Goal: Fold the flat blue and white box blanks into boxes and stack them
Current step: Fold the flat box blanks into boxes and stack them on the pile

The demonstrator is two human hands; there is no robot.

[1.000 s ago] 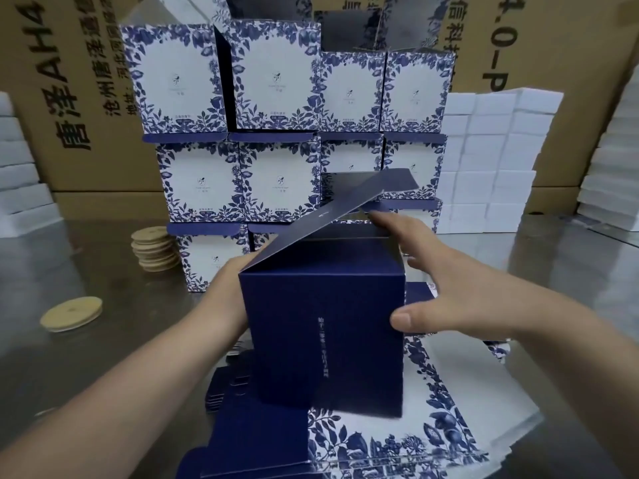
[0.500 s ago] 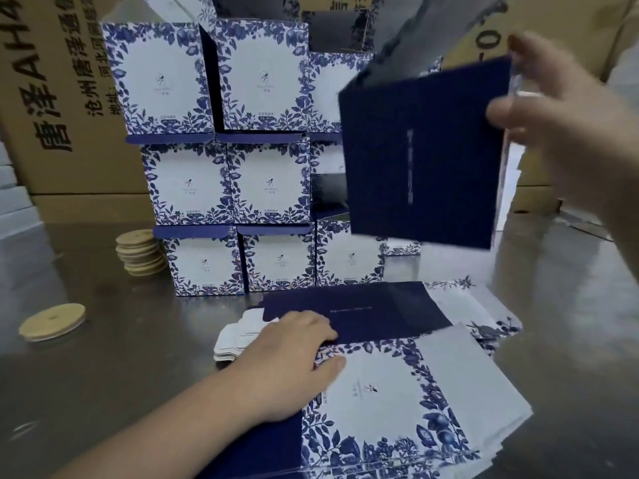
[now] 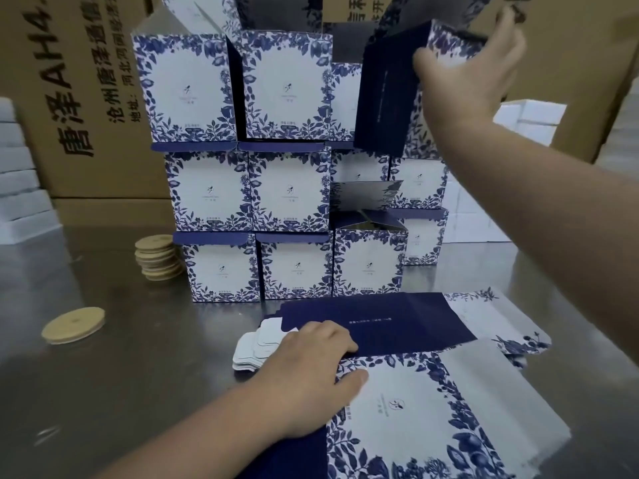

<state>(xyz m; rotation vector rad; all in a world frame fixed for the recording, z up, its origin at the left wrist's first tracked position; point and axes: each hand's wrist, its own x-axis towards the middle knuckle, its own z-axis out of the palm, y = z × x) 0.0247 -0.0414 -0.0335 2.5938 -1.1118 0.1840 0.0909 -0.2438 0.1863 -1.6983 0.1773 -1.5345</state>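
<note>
Boxes and blanks, blue and white: stock on view

Folded box (image 3: 387, 95): held up at the top right corner of the stack of finished boxes (image 3: 214, 188). Its plain navy side faces out and it is tilted. The right hand (image 3: 473, 74) grasps it, with the thumb on the navy face and the fingers over the top edge.

Pile of flat blanks (image 3: 432, 402): lies on the near tabletop (image 3: 121, 392), in front of the stack. It is smooth card, white panels with blue leaf borders and a navy panel on top. Rounded white tabs fan out at its left edge. The left hand (image 3: 307, 371) rests on the pile with fingers loosely bent on the navy panel and the thumb flat on the white one. I see nothing clasped in it.

Stack: square boxes in three rows, with navy flaps jutting from under some. One lower box stands with its lid flaps open.

Tabletop: dull grey metal with a sheen.

Surroundings: a stack of round wooden discs (image 3: 157, 259) just left of the boxes, and a single disc (image 3: 73, 324) nearer. Brown cartons (image 3: 86, 98) with black print stand behind, and white boxes (image 3: 529, 122) are piled at the right.
</note>
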